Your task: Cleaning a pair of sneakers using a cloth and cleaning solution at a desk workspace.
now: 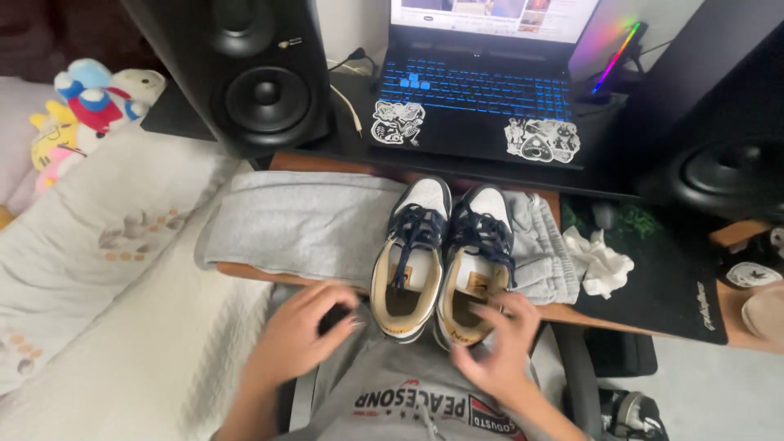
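Tan-lined sneakers sit side by side on grey sweatpants point(302, 220) at the near edge of my worktop point(637, 314), toes toward the laptop point(482, 90). My right hand point(498, 347) curls loosely at the heel of the right sneaker point(478, 261), fingers touching its collar, not clamped. My left hand point(298, 331), blurred, hovers open just beside the left sneaker point(412, 253). Steadying each heel squarely looks wise, since both overhang my lap. A crumpled white cloth point(600, 261) lies to the right.

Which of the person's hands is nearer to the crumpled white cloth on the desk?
The right hand: it sits at the heel of the right-side sneaker, just left of and below the crumpled white cloth. The left hand lies beyond both shoes.
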